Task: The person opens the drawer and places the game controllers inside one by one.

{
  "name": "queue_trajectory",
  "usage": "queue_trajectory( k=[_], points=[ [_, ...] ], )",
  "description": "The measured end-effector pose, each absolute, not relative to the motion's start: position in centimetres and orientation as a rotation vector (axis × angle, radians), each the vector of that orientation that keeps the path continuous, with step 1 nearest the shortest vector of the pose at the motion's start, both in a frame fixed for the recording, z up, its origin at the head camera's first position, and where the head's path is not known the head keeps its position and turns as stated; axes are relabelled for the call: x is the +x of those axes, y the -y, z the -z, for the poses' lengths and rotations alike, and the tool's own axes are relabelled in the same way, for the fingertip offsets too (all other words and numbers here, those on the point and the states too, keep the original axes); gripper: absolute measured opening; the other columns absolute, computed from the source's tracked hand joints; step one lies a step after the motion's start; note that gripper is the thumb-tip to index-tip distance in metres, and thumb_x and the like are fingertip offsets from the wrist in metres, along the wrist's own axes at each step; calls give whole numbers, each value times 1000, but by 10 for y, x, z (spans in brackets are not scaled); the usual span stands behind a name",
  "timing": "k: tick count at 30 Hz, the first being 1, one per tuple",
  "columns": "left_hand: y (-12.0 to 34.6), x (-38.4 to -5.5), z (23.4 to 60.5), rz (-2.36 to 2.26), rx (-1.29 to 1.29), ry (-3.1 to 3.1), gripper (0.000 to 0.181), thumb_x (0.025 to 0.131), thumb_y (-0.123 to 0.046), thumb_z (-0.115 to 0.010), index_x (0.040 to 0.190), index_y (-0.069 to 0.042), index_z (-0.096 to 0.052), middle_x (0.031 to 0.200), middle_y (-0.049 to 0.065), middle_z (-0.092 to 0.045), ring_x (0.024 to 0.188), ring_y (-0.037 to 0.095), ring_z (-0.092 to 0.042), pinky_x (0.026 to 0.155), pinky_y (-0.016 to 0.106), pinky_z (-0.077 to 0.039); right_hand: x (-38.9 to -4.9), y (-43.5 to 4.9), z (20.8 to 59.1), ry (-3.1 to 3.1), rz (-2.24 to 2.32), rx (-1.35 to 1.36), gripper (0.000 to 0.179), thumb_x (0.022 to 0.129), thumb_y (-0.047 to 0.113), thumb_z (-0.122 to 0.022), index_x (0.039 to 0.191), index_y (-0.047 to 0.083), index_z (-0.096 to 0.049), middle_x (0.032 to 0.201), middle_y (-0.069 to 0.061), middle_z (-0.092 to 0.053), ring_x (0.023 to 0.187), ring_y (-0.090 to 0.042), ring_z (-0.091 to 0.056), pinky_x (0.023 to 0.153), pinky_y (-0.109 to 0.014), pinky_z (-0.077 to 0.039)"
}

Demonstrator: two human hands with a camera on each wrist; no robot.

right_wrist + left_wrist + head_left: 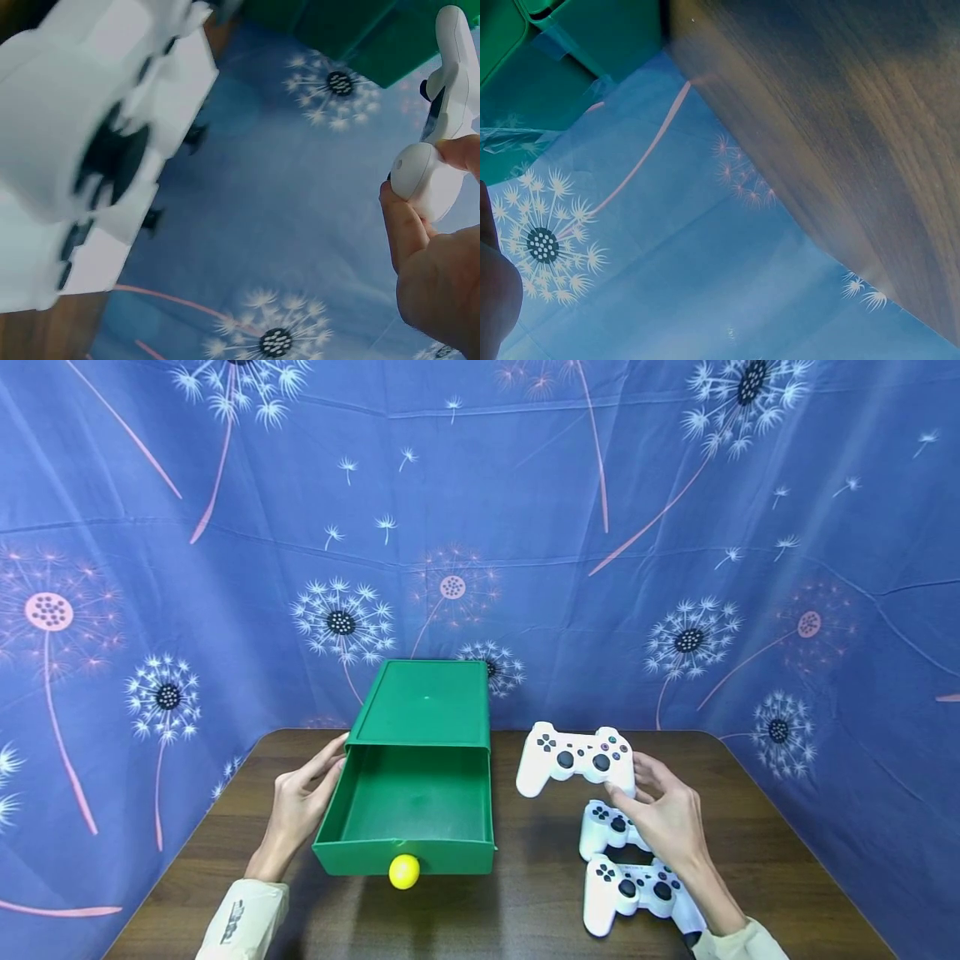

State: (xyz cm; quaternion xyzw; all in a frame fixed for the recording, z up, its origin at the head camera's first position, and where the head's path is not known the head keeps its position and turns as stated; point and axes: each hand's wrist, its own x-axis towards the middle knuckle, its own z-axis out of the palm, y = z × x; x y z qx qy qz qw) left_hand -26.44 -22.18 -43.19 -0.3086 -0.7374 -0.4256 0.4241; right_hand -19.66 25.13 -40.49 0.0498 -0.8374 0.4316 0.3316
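Note:
A white game controller [577, 758] is held above the table to the right of the green drawer box. My right hand [667, 810] pinches its right grip between thumb and fingers; the right wrist view shows this raised controller [427, 180] edge-on. The green drawer [416, 857], with a yellow ball knob [404, 872], is pulled out of its green casing [423, 702], and its inside is bare. My left hand [300, 806] touches the left side of the box with extended fingers. In the left wrist view only a dark part of that hand [499, 292] shows.
On the table, a white controller [637, 893] lies in front of another white controller [603, 828], both partly covered by my right hand and arm. The brown wooden table [540, 902] ends at a blue dandelion-print cloth [555, 635] behind.

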Motion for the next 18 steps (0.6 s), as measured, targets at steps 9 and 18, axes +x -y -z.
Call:
queue_trajectory(
  k=[9, 18],
  points=[
    [223, -263, 433, 1081, -746, 1891, 55, 85, 23, -70, 135, 0, -68, 112, 20, -74, 102, -4, -67, 79, 14, -53, -188, -236, 389, 2176, -1196, 151, 49, 81, -2, -86, 127, -4, -68, 111, -21, -73, 96, -15, -71, 78, -14, -53],
    [223, -265, 434, 1070, -754, 1880, 55, 84, 24, -70, 134, 2, -68, 110, 21, -75, 101, -4, -68, 78, 13, -53, -177, -216, 374, 2179, -1269, 198, 49, 82, -1, -86, 128, -3, -68, 115, -20, -73, 102, -34, -72, 79, -17, -54]
  ],
)
